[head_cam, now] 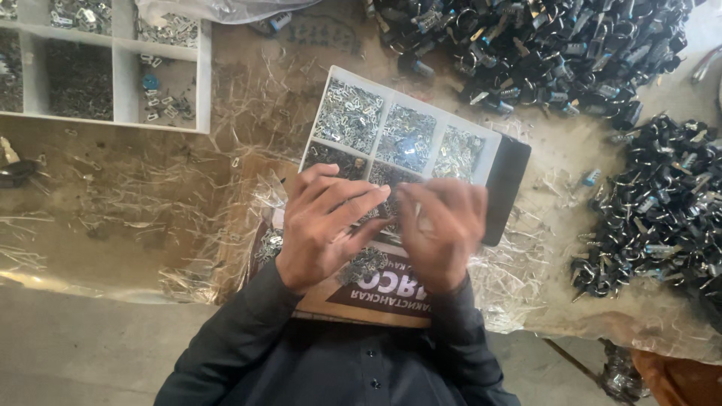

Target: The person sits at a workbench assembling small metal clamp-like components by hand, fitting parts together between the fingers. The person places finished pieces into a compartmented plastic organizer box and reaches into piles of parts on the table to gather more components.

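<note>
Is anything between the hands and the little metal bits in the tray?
Nothing visible. The left hand and right hand are right over the near compartments of the white tray, fingers down among the metal bits. Whether they pinch one is blurred.

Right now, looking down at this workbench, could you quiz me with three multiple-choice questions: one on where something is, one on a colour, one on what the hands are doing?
1. Where does the big heap of dark clips lie?
A. top right
B. bottom left
C. inside the tray

2. What colour is the divided tray under the hands?
A. red
B. white
C. green

3. How are the left hand and right hand placed?
A. far apart at the table edges
B. close together over the tray
C. resting in the lap

Answers: 1 A, the heap fills the upper right; 2 B, its rim and dividers are white; 3 B, the fingertips nearly meet above the tray's small metal parts.
</note>
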`<state>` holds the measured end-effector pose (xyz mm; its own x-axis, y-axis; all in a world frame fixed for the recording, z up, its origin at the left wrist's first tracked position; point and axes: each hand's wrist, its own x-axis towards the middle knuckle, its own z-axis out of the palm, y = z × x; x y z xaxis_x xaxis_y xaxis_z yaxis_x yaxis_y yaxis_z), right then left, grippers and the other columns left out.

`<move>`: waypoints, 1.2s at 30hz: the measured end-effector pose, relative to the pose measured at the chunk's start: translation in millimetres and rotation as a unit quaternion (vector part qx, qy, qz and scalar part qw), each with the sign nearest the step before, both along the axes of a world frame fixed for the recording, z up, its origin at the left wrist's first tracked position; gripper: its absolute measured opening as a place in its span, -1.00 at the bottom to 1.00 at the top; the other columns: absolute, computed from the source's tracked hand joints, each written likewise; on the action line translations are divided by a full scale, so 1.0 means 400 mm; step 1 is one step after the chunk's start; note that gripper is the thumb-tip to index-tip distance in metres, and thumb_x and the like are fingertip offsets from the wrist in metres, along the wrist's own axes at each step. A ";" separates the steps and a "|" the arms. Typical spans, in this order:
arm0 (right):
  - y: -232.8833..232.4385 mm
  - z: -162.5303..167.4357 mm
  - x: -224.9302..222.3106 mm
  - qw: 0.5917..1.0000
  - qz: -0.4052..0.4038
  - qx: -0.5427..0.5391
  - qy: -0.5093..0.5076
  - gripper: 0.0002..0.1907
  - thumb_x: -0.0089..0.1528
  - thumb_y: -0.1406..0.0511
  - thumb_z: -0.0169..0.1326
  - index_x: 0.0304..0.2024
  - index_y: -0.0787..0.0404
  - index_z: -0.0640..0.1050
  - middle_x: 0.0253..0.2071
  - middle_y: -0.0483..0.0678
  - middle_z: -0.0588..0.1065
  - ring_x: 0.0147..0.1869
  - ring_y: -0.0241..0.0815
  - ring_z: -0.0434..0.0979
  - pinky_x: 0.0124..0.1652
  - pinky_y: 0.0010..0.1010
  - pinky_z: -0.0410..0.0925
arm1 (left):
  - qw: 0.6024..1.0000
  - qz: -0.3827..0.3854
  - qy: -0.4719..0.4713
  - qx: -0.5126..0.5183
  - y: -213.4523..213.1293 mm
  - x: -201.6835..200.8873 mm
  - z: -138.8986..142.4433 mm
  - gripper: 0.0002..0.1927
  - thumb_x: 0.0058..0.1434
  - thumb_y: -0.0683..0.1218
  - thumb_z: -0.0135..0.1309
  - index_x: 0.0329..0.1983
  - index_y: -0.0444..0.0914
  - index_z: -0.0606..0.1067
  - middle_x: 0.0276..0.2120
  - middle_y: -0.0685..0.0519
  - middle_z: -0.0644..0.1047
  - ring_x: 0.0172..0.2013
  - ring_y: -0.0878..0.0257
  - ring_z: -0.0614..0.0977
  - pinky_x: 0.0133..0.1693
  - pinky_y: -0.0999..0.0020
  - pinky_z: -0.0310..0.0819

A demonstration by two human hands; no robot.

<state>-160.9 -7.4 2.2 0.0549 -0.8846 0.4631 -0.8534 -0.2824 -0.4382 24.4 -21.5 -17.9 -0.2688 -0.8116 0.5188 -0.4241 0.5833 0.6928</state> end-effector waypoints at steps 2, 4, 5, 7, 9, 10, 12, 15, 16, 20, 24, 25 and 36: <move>0.012 0.012 -0.006 0.998 -0.013 0.025 -0.058 -0.87 0.19 0.38 0.34 -0.21 0.16 0.67 -0.23 -0.11 0.52 -0.10 -0.13 0.40 -0.08 -0.31 0.28 | 1.000 0.003 0.001 0.004 0.001 0.001 0.003 -0.57 0.17 -0.09 0.39 0.11 -0.18 0.59 -0.03 0.11 0.59 -0.02 0.19 0.59 0.23 0.10 0.34; 0.020 0.022 -0.014 0.989 -0.006 0.072 -0.128 -0.88 0.19 0.40 0.31 -0.22 0.17 0.67 -0.23 -0.11 0.52 -0.09 -0.16 0.42 -0.12 -0.37 0.29 | 1.000 0.001 -0.001 0.004 0.001 -0.001 0.005 -0.57 0.16 -0.09 0.39 0.11 -0.18 0.59 -0.04 0.11 0.58 -0.03 0.19 0.59 0.23 0.10 0.34; 0.022 0.025 -0.018 0.980 0.010 0.106 -0.169 -0.89 0.19 0.41 0.29 -0.22 0.17 0.66 -0.22 -0.11 0.52 -0.11 -0.19 0.43 -0.18 -0.41 0.29 | 1.000 0.000 -0.005 0.003 0.001 -0.003 0.006 -0.57 0.16 -0.09 0.39 0.11 -0.18 0.59 -0.04 0.11 0.58 -0.03 0.20 0.59 0.23 0.10 0.34; 0.024 0.030 -0.021 0.969 0.036 0.143 -0.198 -0.88 0.18 0.42 0.27 -0.23 0.18 0.66 -0.23 -0.11 0.51 -0.13 -0.21 0.43 -0.22 -0.44 0.30 | 1.000 0.002 -0.011 -0.003 0.000 -0.004 0.006 -0.57 0.16 -0.09 0.39 0.11 -0.18 0.59 -0.05 0.11 0.58 -0.03 0.20 0.60 0.22 0.10 0.34; 0.028 0.034 -0.021 0.972 0.053 0.151 -0.172 -0.88 0.17 0.43 0.27 -0.22 0.20 0.66 -0.25 -0.11 0.49 -0.13 -0.21 0.41 -0.20 -0.42 0.29 | 1.000 0.005 -0.014 -0.011 0.001 -0.005 0.005 -0.57 0.18 -0.10 0.40 0.11 -0.18 0.59 -0.06 0.11 0.58 -0.03 0.21 0.60 0.22 0.11 0.35; 0.028 0.035 -0.021 0.973 0.054 0.148 -0.168 -0.87 0.17 0.43 0.28 -0.23 0.20 0.66 -0.25 -0.11 0.50 -0.14 -0.21 0.41 -0.20 -0.42 0.29 | 1.000 0.006 -0.016 -0.011 0.001 -0.005 0.005 -0.57 0.17 -0.10 0.40 0.11 -0.18 0.59 -0.06 0.11 0.58 -0.03 0.21 0.60 0.22 0.11 0.34; 0.027 0.038 -0.021 0.976 0.056 0.141 -0.158 -0.86 0.15 0.44 0.28 -0.23 0.19 0.67 -0.24 -0.12 0.50 -0.14 -0.21 0.41 -0.20 -0.42 0.29 | 1.000 0.007 -0.019 -0.010 0.002 -0.005 0.003 -0.57 0.17 -0.10 0.40 0.11 -0.18 0.59 -0.06 0.11 0.58 -0.04 0.21 0.59 0.22 0.10 0.34; 0.023 0.043 -0.024 0.975 0.058 0.153 -0.151 -0.86 0.12 0.43 0.30 -0.25 0.20 0.68 -0.26 -0.12 0.50 -0.17 -0.23 0.39 -0.22 -0.43 0.29 | 0.999 -0.001 -0.032 -0.020 0.000 -0.003 0.000 -0.56 0.17 -0.12 0.39 0.13 -0.21 0.59 -0.05 0.10 0.58 -0.04 0.21 0.58 0.22 0.10 0.34; 0.022 0.045 -0.025 0.975 0.059 0.153 -0.150 -0.86 0.12 0.43 0.30 -0.26 0.20 0.68 -0.26 -0.12 0.51 -0.16 -0.23 0.40 -0.21 -0.44 0.30 | 0.999 -0.003 -0.034 -0.021 0.001 -0.004 -0.001 -0.56 0.17 -0.13 0.38 0.13 -0.20 0.59 -0.05 0.10 0.58 -0.04 0.21 0.58 0.22 0.10 0.34; 0.025 0.043 -0.026 0.974 0.050 0.157 -0.153 -0.84 0.09 0.44 0.32 -0.26 0.21 0.69 -0.26 -0.12 0.51 -0.21 -0.27 0.41 -0.23 -0.46 0.31 | 0.999 -0.011 -0.039 -0.031 0.002 -0.003 -0.004 -0.56 0.18 -0.14 0.38 0.14 -0.21 0.60 -0.04 0.10 0.58 -0.05 0.23 0.56 0.23 0.11 0.33; 0.034 0.036 -0.020 0.959 0.027 0.185 -0.211 -0.84 0.10 0.46 0.32 -0.25 0.26 0.69 -0.28 -0.12 0.52 -0.32 -0.36 0.41 -0.33 -0.53 0.29 | 0.997 -0.030 -0.048 -0.048 0.002 0.000 -0.006 -0.56 0.17 -0.14 0.36 0.14 -0.24 0.60 -0.04 0.08 0.57 -0.04 0.21 0.56 0.23 0.10 0.31; 0.035 0.035 -0.020 0.958 0.031 0.184 -0.218 -0.84 0.11 0.47 0.32 -0.25 0.27 0.69 -0.28 -0.12 0.51 -0.32 -0.37 0.41 -0.34 -0.54 0.29 | 0.997 -0.030 -0.047 -0.047 0.002 0.000 -0.005 -0.56 0.17 -0.14 0.36 0.14 -0.24 0.60 -0.04 0.08 0.57 -0.04 0.22 0.56 0.23 0.10 0.31; 0.036 0.030 -0.032 0.944 0.052 0.204 -0.255 -0.88 0.14 0.48 0.30 -0.26 0.31 0.67 -0.29 -0.12 0.51 -0.33 -0.40 0.45 -0.34 -0.57 0.30 | 0.998 -0.033 -0.036 -0.039 0.005 0.001 -0.003 -0.57 0.19 -0.13 0.37 0.14 -0.21 0.60 -0.04 0.12 0.57 -0.05 0.26 0.57 0.24 0.11 0.32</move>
